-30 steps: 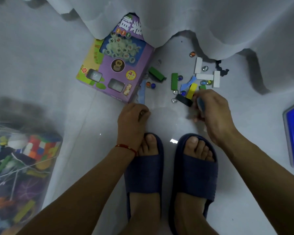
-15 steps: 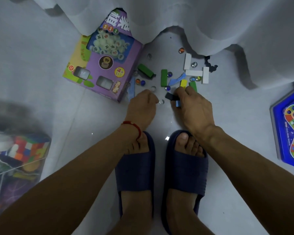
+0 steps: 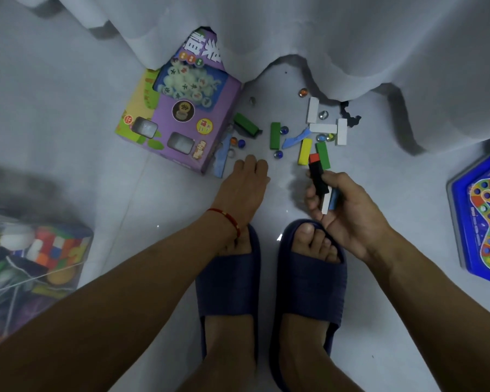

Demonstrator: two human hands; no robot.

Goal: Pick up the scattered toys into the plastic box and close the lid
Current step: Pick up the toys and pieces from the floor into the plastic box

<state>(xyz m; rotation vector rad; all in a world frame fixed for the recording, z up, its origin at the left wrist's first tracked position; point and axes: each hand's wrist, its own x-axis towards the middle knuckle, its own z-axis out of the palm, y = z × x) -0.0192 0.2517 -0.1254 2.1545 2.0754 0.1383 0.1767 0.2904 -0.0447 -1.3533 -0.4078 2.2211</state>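
Observation:
My right hand point(image 3: 348, 213) is raised just above the floor and grips a small bundle of blocks point(image 3: 320, 183): a black one with a red end, a white one and a blue one. My left hand point(image 3: 245, 185) rests knuckles-up, fingertips on the floor beside a blue marble point(image 3: 277, 154); its palm is hidden. Ahead lie green blocks point(image 3: 275, 135), a yellow block point(image 3: 305, 151), white blocks point(image 3: 323, 128), blue pieces point(image 3: 296, 139) and several marbles point(image 3: 284, 131). The clear plastic box point(image 3: 82, 250), filled with toys, stands at the lower left; no lid shows.
A purple game carton point(image 3: 181, 117) lies left of the pile, half under a white curtain point(image 3: 323, 38) that hangs over the far toys. A blue board game point(image 3: 484, 222) sits at the right edge. My feet in dark slippers point(image 3: 309, 278) stand just behind my hands.
My right hand has drawn back from the pile and turned up with the black block added to its bundle. My left hand stays low at the marbles near the carton.

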